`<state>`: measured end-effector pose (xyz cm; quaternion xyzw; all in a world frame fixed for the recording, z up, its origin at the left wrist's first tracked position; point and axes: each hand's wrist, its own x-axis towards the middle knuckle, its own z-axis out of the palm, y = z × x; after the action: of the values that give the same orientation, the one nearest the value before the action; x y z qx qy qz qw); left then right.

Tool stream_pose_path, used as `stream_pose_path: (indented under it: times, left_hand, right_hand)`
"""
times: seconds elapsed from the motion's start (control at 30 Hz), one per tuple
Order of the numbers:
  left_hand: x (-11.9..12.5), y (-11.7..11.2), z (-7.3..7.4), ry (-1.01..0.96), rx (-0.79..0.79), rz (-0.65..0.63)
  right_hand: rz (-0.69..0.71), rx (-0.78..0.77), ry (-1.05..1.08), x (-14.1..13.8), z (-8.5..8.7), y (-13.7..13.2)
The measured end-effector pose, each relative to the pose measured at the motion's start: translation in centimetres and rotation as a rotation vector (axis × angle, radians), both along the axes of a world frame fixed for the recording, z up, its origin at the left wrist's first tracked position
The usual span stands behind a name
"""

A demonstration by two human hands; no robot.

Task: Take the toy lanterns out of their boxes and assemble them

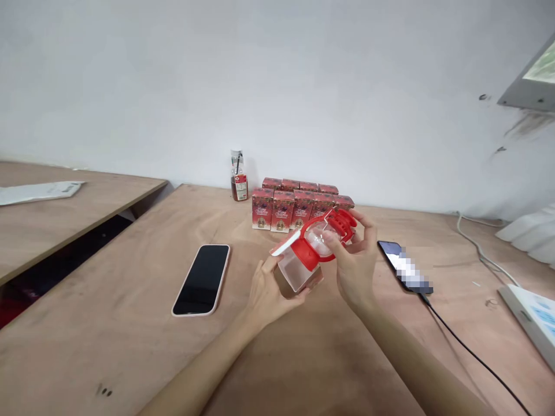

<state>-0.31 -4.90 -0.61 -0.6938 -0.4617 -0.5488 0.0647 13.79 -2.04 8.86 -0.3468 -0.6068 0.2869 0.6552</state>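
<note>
A pale wall (182, 86) fills the upper half of the view, smooth for the most part, with dark scuffs (484, 97) at the right below a grey-framed panel (531, 86). Under it stretches the wooden table (130, 341), light brown and reddish, its grain swirling and a few dark spots (104, 392) near the front left. A second table (99, 196) stands to the left, with a dark gap (73, 254) opening between the two. A white packet (41, 192) lies on that one.

At the right edge are a white case (531, 318) and, behind it, white pleated material (531, 231). Red boxes (281, 211) stand upright near the wall in two rows, five in front and four showing behind.

The left phone (202, 281) lies flat, dark-screened in a pale pink case; the right phone (405, 267) is lit, a black cable (468, 352) plugged into it.

Between the phones, the lantern (323, 240), red and clear, is held tilted above the table, in front of the boxes. The right hand (358, 260) is partly closed on its upper part, thumb in front. The left hand (273, 294) is curled around a clear block (298, 274) at its lower end; whether that is packaging, I cannot tell.

A bottle (239, 182) of dark liquid stands left of the boxes.
</note>
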Motion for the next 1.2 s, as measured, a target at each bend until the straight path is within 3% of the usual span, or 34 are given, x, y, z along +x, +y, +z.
stream_pose_path:
  times: [0.23, 0.33, 0.53, 0.83, 1.0, 1.1, 1.2]
  left_hand:
    - [0.1, -0.3, 0.4, -0.084, -0.094, 0.016]
    - [0.1, -0.2, 0.5, -0.122, -0.127, 0.027]
    - [0.0, -0.2, 0.7, -0.058, -0.114, 0.014]
    - [-0.1, -0.3, 1.6, 0.108, -0.106, -0.009]
    - [-0.2, -0.5, 1.8, 0.28, 0.088, -0.027]
    - [-0.3, -0.6, 2.0, 0.272, 0.099, -0.059]
    - [-0.5, -0.6, 2.2, 0.193, 0.059, -0.091]
  right_hand:
    - [-0.03, 0.198, -0.401, 0.5, -0.6, -0.3]
    - [0.064, 0.126, -0.548, 0.6, -0.5, -0.1]
    - [0.187, -0.062, -0.601, 1.3, 0.3, 0.8]
    - [0.248, -0.01, -0.918, 2.2, 1.4, 1.1]
    - [0.316, 0.031, -1.161, 2.3, 2.9, 0.7]
    - [0.407, 0.031, -1.141, 2.4, 3.4, 0.6]
    - [0.535, -0.047, -0.795, 2.7, 2.6, 1.0]
